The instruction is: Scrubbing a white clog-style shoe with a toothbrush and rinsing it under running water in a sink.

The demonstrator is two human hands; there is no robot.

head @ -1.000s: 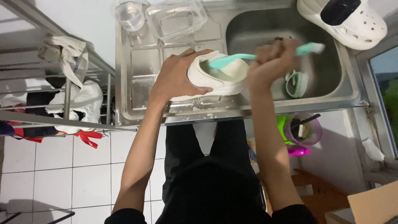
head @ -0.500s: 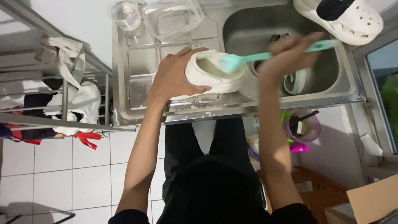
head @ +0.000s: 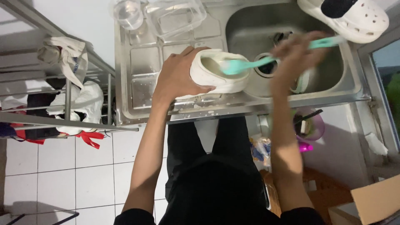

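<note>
Two hands at work: left hand (head: 177, 77) fingers wrapped around white clog (head: 218, 71), likely light, wet, slippery, best gripped sidewall; right hand (head: 293, 54) fingers pinching teal brush (head: 250, 64), bristles inside it.

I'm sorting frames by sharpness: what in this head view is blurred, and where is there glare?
Head view: the right hand and the teal brush are smeared by motion; the left hand and the white shoe it grips look sharp; soft glare lies on the steel sink drainboard.
</note>
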